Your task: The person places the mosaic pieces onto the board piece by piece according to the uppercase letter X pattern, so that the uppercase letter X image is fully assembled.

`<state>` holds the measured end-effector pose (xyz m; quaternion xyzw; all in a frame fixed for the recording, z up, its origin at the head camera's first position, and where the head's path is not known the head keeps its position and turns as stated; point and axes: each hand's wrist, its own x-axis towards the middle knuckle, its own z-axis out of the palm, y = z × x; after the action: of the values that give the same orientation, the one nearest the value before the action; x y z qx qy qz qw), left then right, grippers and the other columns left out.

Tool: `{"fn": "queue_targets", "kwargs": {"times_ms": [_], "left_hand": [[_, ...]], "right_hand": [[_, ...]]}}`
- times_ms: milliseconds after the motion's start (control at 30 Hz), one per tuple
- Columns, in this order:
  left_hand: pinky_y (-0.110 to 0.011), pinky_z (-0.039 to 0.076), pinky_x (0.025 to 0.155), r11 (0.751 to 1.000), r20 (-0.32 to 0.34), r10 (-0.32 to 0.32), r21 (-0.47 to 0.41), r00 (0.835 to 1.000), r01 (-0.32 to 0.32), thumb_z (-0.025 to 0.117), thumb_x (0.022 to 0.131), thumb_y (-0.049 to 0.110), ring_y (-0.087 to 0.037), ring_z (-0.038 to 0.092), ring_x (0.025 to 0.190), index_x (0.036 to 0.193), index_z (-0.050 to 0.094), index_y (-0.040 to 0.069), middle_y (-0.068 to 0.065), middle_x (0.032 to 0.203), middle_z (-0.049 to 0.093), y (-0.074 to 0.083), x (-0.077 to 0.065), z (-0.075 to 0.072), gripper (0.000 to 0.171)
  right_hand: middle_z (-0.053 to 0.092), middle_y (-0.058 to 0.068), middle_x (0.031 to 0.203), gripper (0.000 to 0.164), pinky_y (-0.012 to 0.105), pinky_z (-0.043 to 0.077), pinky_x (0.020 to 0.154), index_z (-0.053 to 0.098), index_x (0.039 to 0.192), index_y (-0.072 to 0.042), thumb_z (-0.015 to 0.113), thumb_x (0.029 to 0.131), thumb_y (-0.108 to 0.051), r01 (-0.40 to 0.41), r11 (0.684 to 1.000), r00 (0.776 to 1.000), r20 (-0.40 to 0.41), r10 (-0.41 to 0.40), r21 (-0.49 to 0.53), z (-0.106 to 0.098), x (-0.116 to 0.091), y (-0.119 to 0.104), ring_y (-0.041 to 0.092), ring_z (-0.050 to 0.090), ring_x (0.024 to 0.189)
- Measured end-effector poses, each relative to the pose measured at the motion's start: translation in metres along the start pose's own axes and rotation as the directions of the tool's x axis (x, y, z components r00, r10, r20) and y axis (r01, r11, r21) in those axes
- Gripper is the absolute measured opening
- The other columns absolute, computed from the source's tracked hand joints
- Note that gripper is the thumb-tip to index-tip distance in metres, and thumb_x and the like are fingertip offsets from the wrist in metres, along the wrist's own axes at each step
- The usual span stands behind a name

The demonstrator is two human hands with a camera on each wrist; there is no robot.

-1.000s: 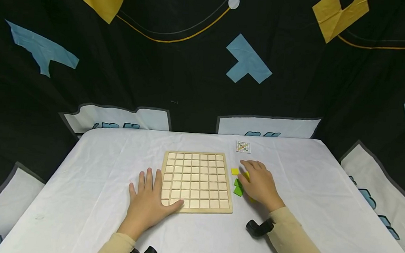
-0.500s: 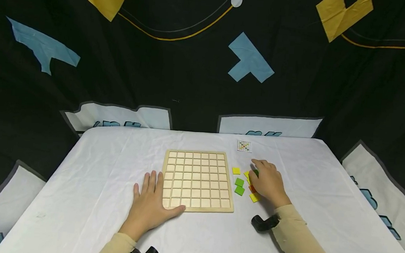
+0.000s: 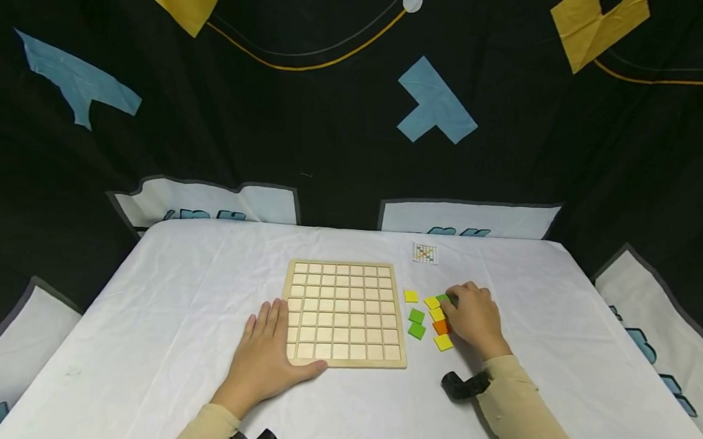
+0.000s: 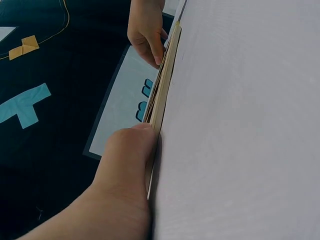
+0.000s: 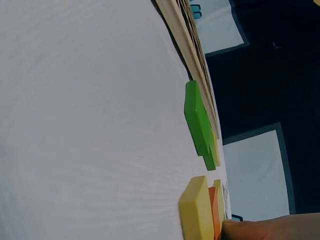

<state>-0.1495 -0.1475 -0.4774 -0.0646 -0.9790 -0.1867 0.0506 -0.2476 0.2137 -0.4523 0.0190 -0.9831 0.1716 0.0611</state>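
My left hand lies with straight fingers along the left edge of a square wooden grid board. Its thumb reaches along the board's front edge, and in the left wrist view that thumb touches the board's side. To the right of the board, my right hand has bent fingers and pinches a green tile, partly hidden by the fingertips. Below it are yellow tiles and an orange tile. Two more green tiles lie nearer the board.
A single yellow tile sits beside the board's right edge. A small printed pattern card lies farther back on the white tablecloth. Black cloth hangs behind the table.
My right hand has drawn back to the right, uncovering the yellow and orange tiles; its fingers are now more bent around the green tile. The left hand has stayed by the board, its fingers closer together.
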Motion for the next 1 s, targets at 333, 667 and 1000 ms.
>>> {"fn": "queue_targets", "kwargs": {"times_ms": [333, 667, 1000], "left_hand": [[-0.058, 0.014, 0.124, 1.0, 0.022, 0.004, -0.001, 1.0, -0.004, 0.055, 0.071, 0.088, -0.041, 0.01, 0.154, 0.156, 0.014, -0.006, -0.023, 0.164, 0.015, 0.0, 0.0, -0.001, 0.134], [-0.058, 0.013, 0.124, 1.0, 0.023, -0.006, -0.006, 1.0, 0.006, 0.055, 0.07, 0.088, -0.04, 0.009, 0.154, 0.156, 0.013, -0.006, -0.022, 0.165, 0.014, 0.0, -0.001, 0.0, 0.134], [-0.056, 0.013, 0.125, 1.0, -0.005, -0.006, -0.007, 1.0, 0.006, 0.056, 0.069, 0.089, -0.04, 0.012, 0.154, 0.157, 0.015, -0.005, -0.022, 0.165, 0.017, -0.001, 0.0, 0.002, 0.135]], "right_hand": [[0.068, 0.015, 0.103, 0.022, 0.048, 0.047, 0.079, 0.065, 0.116, -0.01, 0.065, 0.094, -0.014, -0.014, 0.993, 1.0, 0.025, 0.011, 0.12, -0.002, 0.008, -0.003, 0.034, 0.056, 0.097], [0.069, 0.011, 0.109, 0.023, 0.04, 0.049, 0.077, 0.064, 0.119, -0.014, 0.064, 0.096, -0.018, 0.018, 0.969, 1.0, -0.017, -0.015, 0.245, 0.007, 0.018, -0.05, 0.027, 0.056, 0.097], [0.067, 0.001, 0.096, 0.018, 0.034, 0.049, 0.074, 0.066, 0.113, -0.018, 0.066, 0.095, -0.017, 0.158, 0.906, 0.981, 0.04, -0.188, 0.392, 0.034, 0.03, -0.121, 0.018, 0.058, 0.085]]}}
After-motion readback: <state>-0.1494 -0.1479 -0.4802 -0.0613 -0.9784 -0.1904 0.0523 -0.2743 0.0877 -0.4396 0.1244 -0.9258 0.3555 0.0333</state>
